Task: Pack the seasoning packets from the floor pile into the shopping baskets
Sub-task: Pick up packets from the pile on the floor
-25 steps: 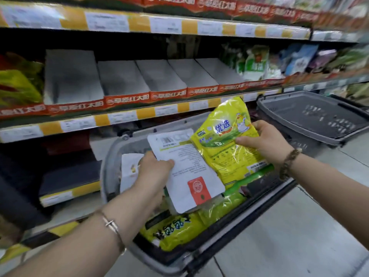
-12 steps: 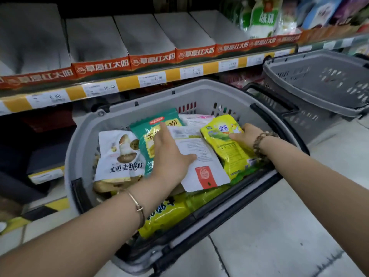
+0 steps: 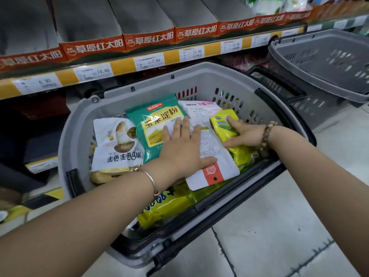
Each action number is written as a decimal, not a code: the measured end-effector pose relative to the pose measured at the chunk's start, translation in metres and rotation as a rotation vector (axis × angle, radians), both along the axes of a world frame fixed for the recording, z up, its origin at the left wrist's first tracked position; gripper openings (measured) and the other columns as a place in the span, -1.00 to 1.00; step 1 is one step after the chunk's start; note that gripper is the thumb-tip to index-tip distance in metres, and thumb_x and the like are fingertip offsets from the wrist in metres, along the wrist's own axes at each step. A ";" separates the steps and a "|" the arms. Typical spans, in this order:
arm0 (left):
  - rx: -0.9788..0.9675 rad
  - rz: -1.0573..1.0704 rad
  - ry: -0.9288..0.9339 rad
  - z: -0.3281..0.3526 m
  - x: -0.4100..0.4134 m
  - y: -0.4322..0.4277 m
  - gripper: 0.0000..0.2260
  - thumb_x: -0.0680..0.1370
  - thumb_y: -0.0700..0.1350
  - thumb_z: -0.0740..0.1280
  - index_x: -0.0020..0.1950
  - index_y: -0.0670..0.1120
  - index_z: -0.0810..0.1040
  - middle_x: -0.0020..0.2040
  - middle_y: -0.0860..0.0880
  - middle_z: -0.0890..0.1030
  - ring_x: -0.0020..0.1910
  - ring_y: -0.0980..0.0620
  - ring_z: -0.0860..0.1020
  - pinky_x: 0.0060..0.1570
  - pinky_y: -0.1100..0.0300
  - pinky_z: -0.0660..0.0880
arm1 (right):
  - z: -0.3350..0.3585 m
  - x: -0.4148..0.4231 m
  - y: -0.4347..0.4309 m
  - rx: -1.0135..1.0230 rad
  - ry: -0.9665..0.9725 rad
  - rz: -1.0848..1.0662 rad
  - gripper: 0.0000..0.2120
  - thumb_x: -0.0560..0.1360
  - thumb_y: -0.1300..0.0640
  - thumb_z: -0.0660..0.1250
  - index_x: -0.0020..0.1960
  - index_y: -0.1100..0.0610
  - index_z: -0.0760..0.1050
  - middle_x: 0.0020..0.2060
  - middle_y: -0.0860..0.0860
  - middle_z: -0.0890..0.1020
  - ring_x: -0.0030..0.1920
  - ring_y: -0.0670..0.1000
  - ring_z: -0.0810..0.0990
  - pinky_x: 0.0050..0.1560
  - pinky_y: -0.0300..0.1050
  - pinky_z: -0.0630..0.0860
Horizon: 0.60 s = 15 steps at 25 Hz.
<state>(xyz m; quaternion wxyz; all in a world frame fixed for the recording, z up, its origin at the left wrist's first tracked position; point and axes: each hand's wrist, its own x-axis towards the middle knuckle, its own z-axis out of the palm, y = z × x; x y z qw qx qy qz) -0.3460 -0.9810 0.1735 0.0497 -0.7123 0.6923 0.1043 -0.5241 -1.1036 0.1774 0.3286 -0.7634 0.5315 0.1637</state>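
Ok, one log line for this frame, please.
left hand: flat on white printed packet | right hand: pressing yellow plastic packet | both inside near grey plastic basket

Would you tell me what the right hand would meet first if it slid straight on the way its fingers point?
Probably the white-and-pink packet, just past the top of the yellow packet on which the right hand rests. Beyond that is the far wall of the basket. Depth is hard to judge here.
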 end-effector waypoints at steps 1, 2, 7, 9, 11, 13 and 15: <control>-0.004 -0.007 -0.015 -0.002 -0.002 0.000 -0.12 0.46 0.43 0.07 0.56 -0.05 -0.19 0.54 -0.19 -0.25 0.51 -0.19 -0.28 0.42 -0.23 -0.25 | -0.002 0.002 0.001 -0.008 0.063 0.054 -0.03 0.41 -0.28 0.28 0.49 -0.11 -0.36 0.51 0.13 -0.21 0.52 0.11 -0.10 0.51 0.05 -0.07; -0.016 -0.012 -0.020 -0.004 -0.003 0.000 -0.13 0.47 0.42 0.07 0.56 -0.06 -0.19 0.54 -0.20 -0.25 0.51 -0.21 -0.28 0.42 -0.25 -0.25 | -0.002 0.003 0.003 -0.025 0.096 0.087 -0.04 0.44 -0.26 0.26 0.47 -0.11 -0.40 0.50 0.17 -0.24 0.52 0.14 -0.08 0.50 0.06 -0.05; -0.079 -0.023 -0.020 -0.016 -0.007 -0.003 -0.13 0.48 0.40 0.06 0.55 -0.09 -0.22 0.53 -0.23 -0.26 0.50 -0.25 -0.27 0.40 -0.29 -0.24 | -0.009 0.009 0.009 -0.074 0.065 0.128 -0.16 0.55 -0.14 0.19 0.43 -0.14 -0.47 0.47 0.21 -0.32 0.51 0.21 -0.06 0.48 0.07 0.03; -0.089 -0.022 -0.052 -0.019 -0.011 -0.006 -0.13 0.49 0.40 0.05 0.55 -0.10 -0.22 0.53 -0.25 -0.26 0.50 -0.27 -0.27 0.39 -0.30 -0.25 | -0.012 0.013 0.006 -0.058 0.103 0.141 -0.20 0.56 -0.17 0.13 0.42 -0.14 -0.48 0.47 0.20 -0.33 0.51 0.22 -0.06 0.48 0.07 0.03; -0.095 -0.029 -0.081 -0.020 -0.018 -0.008 -0.14 0.49 0.40 0.04 0.55 -0.11 -0.20 0.52 -0.26 -0.25 0.49 -0.29 -0.26 0.38 -0.32 -0.25 | -0.016 0.014 0.002 -0.035 0.162 0.148 -0.21 0.56 -0.20 0.09 0.41 -0.14 -0.51 0.48 0.20 -0.33 0.51 0.22 -0.03 0.48 0.05 0.04; -0.093 -0.027 -0.089 -0.021 -0.022 -0.008 -0.15 0.50 0.39 0.03 0.55 -0.12 -0.21 0.52 -0.28 -0.26 0.49 -0.30 -0.26 0.37 -0.33 -0.25 | -0.019 0.014 -0.001 -0.024 0.203 0.146 -0.20 0.56 -0.22 0.07 0.40 -0.13 -0.53 0.48 0.20 -0.32 0.51 0.22 -0.03 0.48 0.08 0.03; -0.083 -0.026 -0.078 -0.020 -0.023 -0.007 -0.15 0.51 0.39 0.02 0.55 -0.12 -0.21 0.52 -0.27 -0.27 0.49 -0.29 -0.28 0.38 -0.32 -0.25 | -0.019 0.013 -0.001 -0.030 0.224 0.152 -0.20 0.56 -0.25 0.06 0.40 -0.13 -0.54 0.48 0.19 -0.31 0.51 0.21 -0.08 0.49 0.12 0.00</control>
